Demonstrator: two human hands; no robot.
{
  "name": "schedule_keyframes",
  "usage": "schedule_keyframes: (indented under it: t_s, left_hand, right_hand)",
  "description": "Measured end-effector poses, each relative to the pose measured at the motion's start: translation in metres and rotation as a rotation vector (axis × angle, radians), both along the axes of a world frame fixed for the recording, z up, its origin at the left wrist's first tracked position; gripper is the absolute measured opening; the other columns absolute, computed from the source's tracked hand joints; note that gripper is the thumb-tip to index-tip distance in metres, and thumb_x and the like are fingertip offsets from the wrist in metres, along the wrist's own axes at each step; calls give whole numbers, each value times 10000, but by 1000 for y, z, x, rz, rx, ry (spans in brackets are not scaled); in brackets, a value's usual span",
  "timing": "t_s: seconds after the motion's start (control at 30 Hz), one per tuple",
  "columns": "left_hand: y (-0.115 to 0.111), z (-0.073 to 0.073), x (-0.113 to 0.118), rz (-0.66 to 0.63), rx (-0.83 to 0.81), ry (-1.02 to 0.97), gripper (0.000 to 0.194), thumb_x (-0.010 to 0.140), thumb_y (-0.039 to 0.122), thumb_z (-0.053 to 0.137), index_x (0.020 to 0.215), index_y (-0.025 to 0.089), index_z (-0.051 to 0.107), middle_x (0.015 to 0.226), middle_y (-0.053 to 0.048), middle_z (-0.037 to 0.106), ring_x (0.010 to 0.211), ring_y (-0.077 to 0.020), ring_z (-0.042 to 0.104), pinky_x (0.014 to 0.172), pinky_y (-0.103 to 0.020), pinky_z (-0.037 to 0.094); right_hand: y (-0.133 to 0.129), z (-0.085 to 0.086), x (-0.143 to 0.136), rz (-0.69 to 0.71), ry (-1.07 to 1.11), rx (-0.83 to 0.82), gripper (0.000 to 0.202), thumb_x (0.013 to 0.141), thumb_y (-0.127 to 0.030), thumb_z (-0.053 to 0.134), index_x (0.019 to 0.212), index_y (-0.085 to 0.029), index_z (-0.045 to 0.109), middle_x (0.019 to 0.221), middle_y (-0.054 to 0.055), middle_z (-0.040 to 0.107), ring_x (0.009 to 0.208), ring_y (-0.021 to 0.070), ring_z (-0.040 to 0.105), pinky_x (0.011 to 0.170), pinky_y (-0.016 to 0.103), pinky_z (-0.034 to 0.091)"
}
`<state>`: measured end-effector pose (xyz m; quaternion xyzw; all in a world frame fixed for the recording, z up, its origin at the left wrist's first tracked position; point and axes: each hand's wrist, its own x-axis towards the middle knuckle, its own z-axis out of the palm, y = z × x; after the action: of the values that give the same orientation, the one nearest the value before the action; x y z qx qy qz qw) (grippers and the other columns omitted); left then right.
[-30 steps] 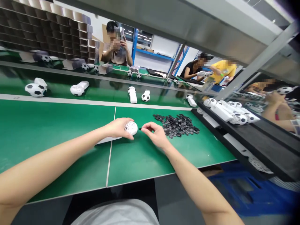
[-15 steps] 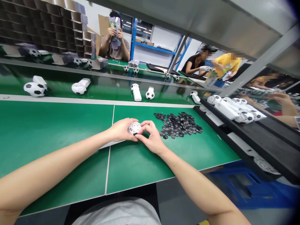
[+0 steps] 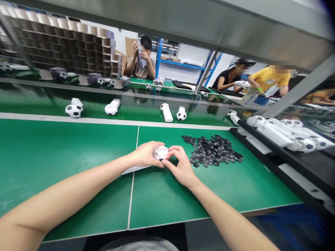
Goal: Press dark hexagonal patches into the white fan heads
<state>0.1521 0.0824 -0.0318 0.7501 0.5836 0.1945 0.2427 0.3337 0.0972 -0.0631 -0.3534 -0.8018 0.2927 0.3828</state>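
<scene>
Over the green table (image 3: pixel 83 146), my left hand (image 3: pixel 145 154) wraps round a white openwork ball (image 3: pixel 161 152) patterned like a football. A long white handle (image 3: pixel 137 169) sticks out beneath that hand toward the left, apparently part of the same piece. My right hand (image 3: pixel 181 167) is closed in a pinch at the ball's near lower edge. Between its thumb and fingers a small black piece (image 3: pixel 161 160) shows, touching the ball. To the right of this hand lies a loose pile of flat black pieces (image 3: pixel 213 150).
Several football-headed white pieces (image 3: pixel 166 113) lie on the green strip behind the table's pale edge. At right, a black tray (image 3: pixel 277 167) holds more of them. Co-workers (image 3: pixel 142 62) sit beyond, near stacked cardboard boxes (image 3: pixel 68 48). A metal shelf beam (image 3: pixel 183 24) crosses overhead.
The whole view has shifted, so the table and hands appear lower and further right. Both hands keep their hold on the ball and the black piece. A co-worker opposite has lifted a box sideways.
</scene>
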Motion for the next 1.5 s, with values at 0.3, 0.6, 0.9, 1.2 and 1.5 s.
schedule_keyframes:
  t_s: [0.3,0.6,0.9,1.2,1.5]
  left_hand:
    - [-5,2,2,13,-4,29,837,579,433,732,1311,161,428,1271,-104,522,1128,-287,501,929,-370,404]
    - [-4,-1,-1,13,-8,29,825,603,441,697,1329,182,403,1318,-80,491,1166,-270,485,945,-354,401]
    - [-3,1,0,9,-43,1,821,618,472,689,1330,184,401,1340,-75,471,1185,-264,470,962,-364,397]
    - [-3,2,3,49,-19,-22,721,611,430,678,1256,182,468,1266,-72,534,1115,-266,521,924,-370,425]
    - [-7,-1,3,-49,30,44,702,643,455,649,1262,199,441,1285,-73,515,1143,-272,500,950,-371,403]
  right_hand:
    - [4,-8,1,109,60,-248,513,739,-282,642,1188,-198,408,1207,96,538,1091,198,539,909,356,449]
    - [4,0,2,84,-34,-158,471,745,-268,636,1168,-189,447,1172,82,559,1022,180,556,809,313,476]
    - [6,-3,2,63,-105,-86,459,779,-325,609,1186,-187,449,1192,93,531,1081,213,514,891,374,435]
    - [1,0,-1,52,-99,-95,409,801,-323,572,1169,-187,458,1161,98,530,1051,210,519,853,366,457]
    - [18,11,22,23,-44,-130,235,797,-294,583,1004,-184,582,997,46,629,887,150,585,687,263,476]
